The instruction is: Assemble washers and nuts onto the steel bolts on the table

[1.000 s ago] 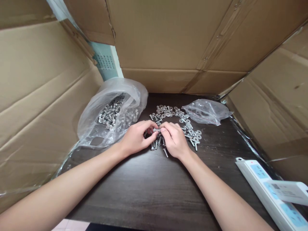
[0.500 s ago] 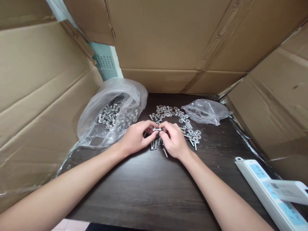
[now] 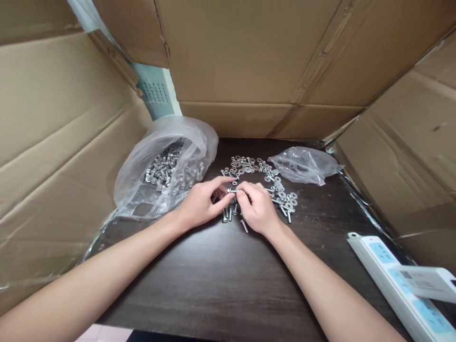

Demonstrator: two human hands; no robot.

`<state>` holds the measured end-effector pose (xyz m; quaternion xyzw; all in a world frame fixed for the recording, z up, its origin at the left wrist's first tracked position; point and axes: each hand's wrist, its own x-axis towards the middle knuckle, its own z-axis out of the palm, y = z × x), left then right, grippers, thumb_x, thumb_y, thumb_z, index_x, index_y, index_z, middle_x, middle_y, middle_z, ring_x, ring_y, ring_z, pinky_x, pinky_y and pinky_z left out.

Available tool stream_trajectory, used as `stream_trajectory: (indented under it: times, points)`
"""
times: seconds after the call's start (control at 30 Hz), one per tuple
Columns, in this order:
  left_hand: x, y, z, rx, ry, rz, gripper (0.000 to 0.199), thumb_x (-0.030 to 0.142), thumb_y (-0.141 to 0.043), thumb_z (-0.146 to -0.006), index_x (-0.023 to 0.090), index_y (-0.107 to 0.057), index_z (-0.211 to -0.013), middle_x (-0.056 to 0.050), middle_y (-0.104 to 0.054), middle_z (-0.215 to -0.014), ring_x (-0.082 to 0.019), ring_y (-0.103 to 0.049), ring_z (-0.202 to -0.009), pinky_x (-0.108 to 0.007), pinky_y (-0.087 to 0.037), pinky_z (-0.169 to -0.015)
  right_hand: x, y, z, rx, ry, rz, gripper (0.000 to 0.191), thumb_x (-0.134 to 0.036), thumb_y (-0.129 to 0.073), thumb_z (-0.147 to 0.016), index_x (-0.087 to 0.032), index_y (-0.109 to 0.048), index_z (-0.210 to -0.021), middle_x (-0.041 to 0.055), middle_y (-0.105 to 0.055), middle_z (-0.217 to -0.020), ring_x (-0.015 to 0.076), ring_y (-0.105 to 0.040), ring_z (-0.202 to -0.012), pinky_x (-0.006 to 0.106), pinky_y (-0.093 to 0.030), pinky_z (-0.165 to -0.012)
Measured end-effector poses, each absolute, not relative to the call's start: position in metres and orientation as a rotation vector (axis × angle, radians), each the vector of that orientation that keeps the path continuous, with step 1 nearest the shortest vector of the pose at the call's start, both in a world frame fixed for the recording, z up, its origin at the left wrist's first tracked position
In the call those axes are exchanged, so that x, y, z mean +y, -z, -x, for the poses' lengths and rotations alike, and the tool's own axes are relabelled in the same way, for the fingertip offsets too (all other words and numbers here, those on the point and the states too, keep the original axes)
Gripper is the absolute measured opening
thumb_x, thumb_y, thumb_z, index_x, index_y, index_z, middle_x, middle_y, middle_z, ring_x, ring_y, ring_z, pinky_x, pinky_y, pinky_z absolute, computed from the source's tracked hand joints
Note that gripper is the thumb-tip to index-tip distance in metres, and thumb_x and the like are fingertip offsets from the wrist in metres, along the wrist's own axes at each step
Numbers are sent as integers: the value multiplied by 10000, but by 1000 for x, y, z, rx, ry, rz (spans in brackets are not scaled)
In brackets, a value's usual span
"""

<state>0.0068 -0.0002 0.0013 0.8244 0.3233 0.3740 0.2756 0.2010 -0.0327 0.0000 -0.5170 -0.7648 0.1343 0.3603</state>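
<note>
My right hand point(image 3: 258, 206) is closed, its thumb and forefinger pinching a small metal bolt point(image 3: 232, 191) that lies roughly level and points left. My left hand point(image 3: 206, 202) faces it, with the forefinger stretched out above the bolt and the thumb below, apart from each other. The left thumb tip is close to the bolt; whether it touches cannot be made out. Loose bolts point(image 3: 244, 225) lie on the dark table under and in front of both hands. Behind them is a scatter of washers point(image 3: 279, 186), nuts and more bolts.
At the left stands an open clear plastic bag point(image 3: 199, 130) with many bolts in it. A flattened plastic bag point(image 3: 306, 164) lies at the back right. A white power strip point(image 3: 384, 275) sits at the right. Cardboard walls point(image 3: 249, 57) enclose the table point(image 3: 199, 285).
My left forefinger has lifted and straightened away from the bolt, and the left grip has opened. My right hand keeps its pinch on the bolt in nearly the same place.
</note>
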Motion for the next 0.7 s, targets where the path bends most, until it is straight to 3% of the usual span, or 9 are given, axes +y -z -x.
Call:
stream_trajectory:
  times: [0.1,0.3,0.43,0.57,0.7]
  points:
    - [-1,-4,-6,846,-973,-2172,367,306,-626,-967,173,-611,-1309,-6,-732,-881,-123,-677,-736,-247,-533,-725,-33,-2,-201,-1967,-334,1329,261,-300,-401,-1001,-214,-530,-791,26,-637,-721,186,-557,-685,346,-362,-746]
    - [7,-6,-3,906,-1028,-1836,243,230,-452,-888,148,-642,-1018,34,-522,-619,-120,-485,-572,-264,-414,-586,-33,-5,-201,-1862,-328,1343,275,-287,-393,-980,-220,-502,-737,9,-584,-644,175,-528,-628,321,-359,-673]
    - [11,-4,-2,893,-1044,-1674,242,237,-429,-819,156,-616,-949,41,-449,-573,-128,-413,-546,-275,-376,-555,-33,-5,-200,-1869,-325,1348,264,-283,-397,-970,-219,-504,-738,12,-591,-651,177,-532,-637,319,-364,-672]
    - [11,-3,-2,880,-1048,-1667,243,241,-417,-807,158,-608,-932,43,-422,-565,-130,-397,-547,-280,-367,-557,-33,-5,-200,-1874,-323,1348,267,-284,-398,-970,-219,-499,-731,14,-594,-651,178,-535,-639,320,-369,-675]
    - [7,-5,-2,879,-1032,-1854,206,240,-491,-863,151,-604,-1010,43,-493,-632,-117,-450,-583,-267,-401,-598,-34,-5,-200,-1883,-310,1356,273,-292,-395,-977,-221,-510,-739,14,-589,-646,179,-532,-635,320,-361,-670]
